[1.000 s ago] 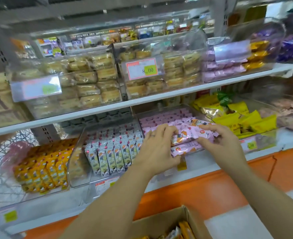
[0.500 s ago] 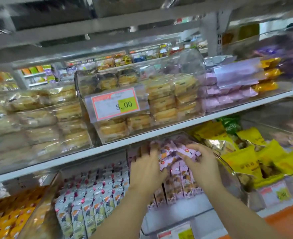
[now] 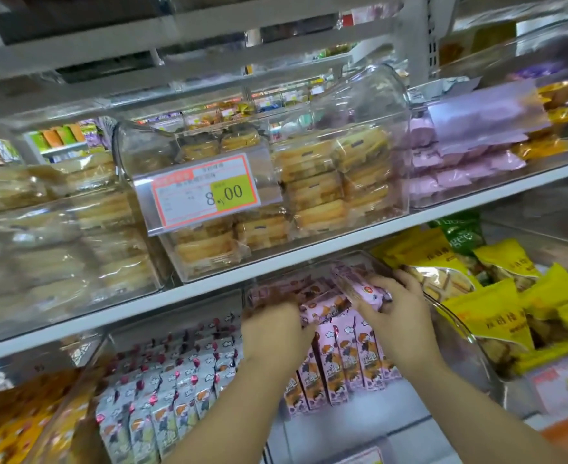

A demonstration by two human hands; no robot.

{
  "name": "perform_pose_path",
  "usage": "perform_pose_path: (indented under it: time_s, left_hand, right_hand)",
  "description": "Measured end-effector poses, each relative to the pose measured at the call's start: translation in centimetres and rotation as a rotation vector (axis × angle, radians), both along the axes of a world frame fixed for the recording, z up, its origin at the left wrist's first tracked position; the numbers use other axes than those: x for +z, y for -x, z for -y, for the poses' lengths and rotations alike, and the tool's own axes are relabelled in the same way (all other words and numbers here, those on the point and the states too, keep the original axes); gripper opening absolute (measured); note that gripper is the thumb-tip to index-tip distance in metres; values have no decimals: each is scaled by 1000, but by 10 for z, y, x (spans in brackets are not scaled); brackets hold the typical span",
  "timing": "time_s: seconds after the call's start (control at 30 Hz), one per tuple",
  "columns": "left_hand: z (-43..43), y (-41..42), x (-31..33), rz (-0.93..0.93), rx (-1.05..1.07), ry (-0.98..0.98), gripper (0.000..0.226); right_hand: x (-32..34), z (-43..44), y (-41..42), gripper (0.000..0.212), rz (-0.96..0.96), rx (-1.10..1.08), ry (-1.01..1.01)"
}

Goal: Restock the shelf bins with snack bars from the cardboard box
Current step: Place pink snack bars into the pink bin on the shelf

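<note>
Both my hands reach deep into a clear plastic shelf bin on the lower shelf. The bin holds rows of pink snack bars standing upright. My right hand grips a few pink snack bars tilted above the rows at the back of the bin. My left hand rests on loose pink bars lying flat on top of the rows, its fingers curled over them. The cardboard box is out of view.
Left of this bin stands a bin of white and grey snack bars, then orange packs. Yellow bags fill the bin to the right. The white shelf above carries clear bins of cakes with a price tag close overhead.
My view has moved closer and up; the cardboard box has left the frame. Both hands carried the pink bars from the bin's front to its back, under the upper shelf.
</note>
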State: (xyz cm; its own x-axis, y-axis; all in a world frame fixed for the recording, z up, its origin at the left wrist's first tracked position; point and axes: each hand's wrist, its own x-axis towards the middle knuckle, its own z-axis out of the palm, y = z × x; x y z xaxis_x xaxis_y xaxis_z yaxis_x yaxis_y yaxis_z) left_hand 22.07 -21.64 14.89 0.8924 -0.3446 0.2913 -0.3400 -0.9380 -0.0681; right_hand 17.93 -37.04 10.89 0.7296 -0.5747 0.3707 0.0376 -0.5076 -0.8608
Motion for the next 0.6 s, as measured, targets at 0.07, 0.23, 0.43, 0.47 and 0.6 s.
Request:
perform_pose_path:
  time_s: [0.07, 0.23, 0.43, 0.47, 0.6]
  left_hand:
    - [-2, 4, 5, 19, -29, 69, 31]
    - [-16, 20, 15, -17, -120, 524, 26]
    - [-32, 29, 19, -35, -178, 873, 12]
    - [-35, 30, 20, -41, -167, 886, 13]
    - [-47, 42, 20, -66, -175, 962, 4]
  right_hand:
    - [2, 3, 0, 40, 4, 7, -11]
    - [9, 5, 1, 37, 51, 35, -86]
    - [18, -4, 14, 30, 69, 148, -39]
    - [19, -5, 18, 30, 62, 168, -18]
    - [26, -10, 37, 26, 34, 238, 109]
